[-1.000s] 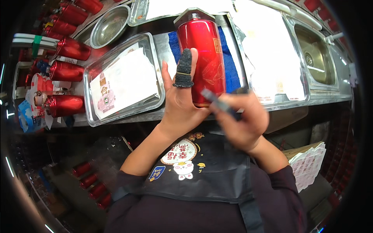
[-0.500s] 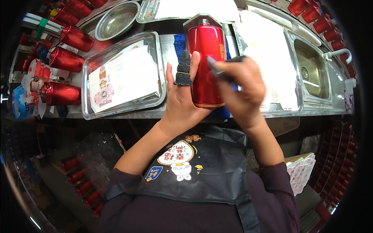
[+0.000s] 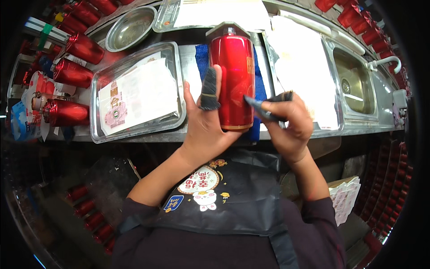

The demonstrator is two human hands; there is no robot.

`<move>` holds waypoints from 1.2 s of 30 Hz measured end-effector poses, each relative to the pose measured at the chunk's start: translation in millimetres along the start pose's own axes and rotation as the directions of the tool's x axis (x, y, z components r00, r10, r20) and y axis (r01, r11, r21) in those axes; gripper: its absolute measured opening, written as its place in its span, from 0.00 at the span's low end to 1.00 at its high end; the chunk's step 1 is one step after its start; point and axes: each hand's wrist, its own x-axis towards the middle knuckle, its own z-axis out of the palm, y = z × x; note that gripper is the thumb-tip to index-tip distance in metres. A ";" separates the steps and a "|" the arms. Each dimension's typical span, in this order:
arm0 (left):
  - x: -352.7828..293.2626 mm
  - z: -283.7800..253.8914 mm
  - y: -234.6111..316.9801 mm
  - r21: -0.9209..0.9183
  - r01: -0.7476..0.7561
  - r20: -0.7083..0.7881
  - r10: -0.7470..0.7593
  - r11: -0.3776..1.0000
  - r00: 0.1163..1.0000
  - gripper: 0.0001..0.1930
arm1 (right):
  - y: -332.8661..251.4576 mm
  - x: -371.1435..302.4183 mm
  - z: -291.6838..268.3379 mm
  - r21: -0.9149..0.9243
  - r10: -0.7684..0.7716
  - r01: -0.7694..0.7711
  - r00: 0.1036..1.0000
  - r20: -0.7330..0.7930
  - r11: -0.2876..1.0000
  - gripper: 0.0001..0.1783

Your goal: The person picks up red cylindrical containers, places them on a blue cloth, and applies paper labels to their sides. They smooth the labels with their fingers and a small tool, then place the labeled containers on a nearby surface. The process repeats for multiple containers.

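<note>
A glossy red bottle [image 3: 230,85] lies on a blue cloth [image 3: 256,127], its neck pointing away from me. My left hand [image 3: 204,116] steadies it, with fingers along its left side and the thumb at its base. A dark ribbed cover [image 3: 209,92] is wrapped round one finger of that hand. Closed on a small dark tool with a flat, tapered tip [image 3: 264,109], my right hand [image 3: 291,123] brings that tip to the lower right side of the bottle. The tool's exact kind is unclear. Another dark finger cover [image 3: 283,96] shows on the right hand.
A metal tray [image 3: 180,89] with printed sheets [image 3: 143,89] sits to the left, a metal bowl [image 3: 130,29] behind it. More white sheets [image 3: 298,67] lie right, beside a sink [image 3: 356,80]. Several red bottles [image 3: 74,74] stand at the far left. A shiny metal piece [image 3: 228,28] surrounds the bottle's neck.
My right hand and the tool have moved down along the bottle, from its upper middle to its lower right side. The whole view has shifted slightly. My left hand keeps its hold.
</note>
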 end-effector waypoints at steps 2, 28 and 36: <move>4.2 5.3 5.0 0.067 -0.033 0.035 0.031 0.997 0.999 0.60 | -4.1 -12.3 -3.2 0.078 -0.162 0.153 0.978 0.131 0.985 0.19; -7.9 8.4 -26.7 -0.270 0.061 0.025 -0.056 0.961 0.998 0.60 | -1.9 4.9 3.4 0.079 -0.214 0.204 0.962 0.169 0.976 0.14; -6.8 -11.5 -29.9 -0.164 -0.045 0.127 0.066 0.985 0.990 0.48 | 11.5 -7.4 8.7 -0.045 -0.182 0.182 0.983 0.006 0.982 0.17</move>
